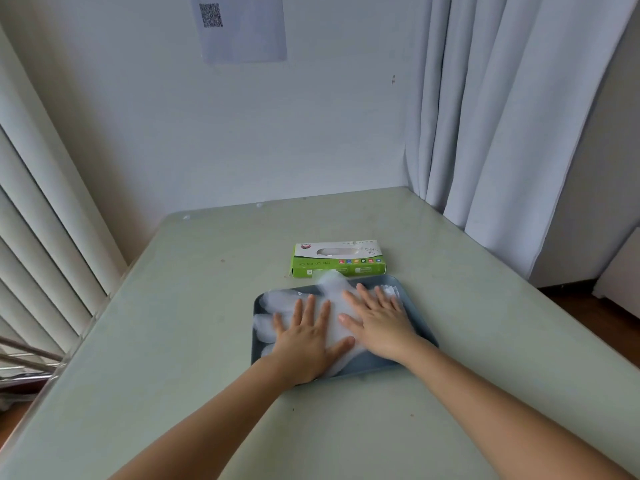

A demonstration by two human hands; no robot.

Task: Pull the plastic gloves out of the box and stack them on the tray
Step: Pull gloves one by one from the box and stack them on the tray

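A: Start at the left. What is the left hand (304,336) doing?

B: It lies flat, palm down and fingers spread, on the plastic gloves (332,317) piled in the tray (420,325). Nothing is pinched or gripped; it only presses.

A: And that pile, is it tidy?

B: Not quite. Glove fingers poke out past the left hand toward the tray's left rim, and one part at the far edge rises up toward the box (337,259). I'd say the step in hand is smoothing the stack flat.

A: How should that go?

B: Keep the left hand as an anchor near the cuffs and sweep outward with the other, so trapped air escapes instead of ballooning the film. Light pressure, I'd guess; thin plastic like this probably slides and clings, so a hard push could drag the whole stack off centre.

A: The right hand (375,322)?

B: Same pose, flat and spread, holding nothing, resting on the right half of the pile, just beside the left one.

A: And the box?

B: It sits on the tabletop (173,323) just beyond the tray's far rim, and something pale shows in its oval opening. So more gloves are probably left, and the raised part wants pressing down before the next goes on top.
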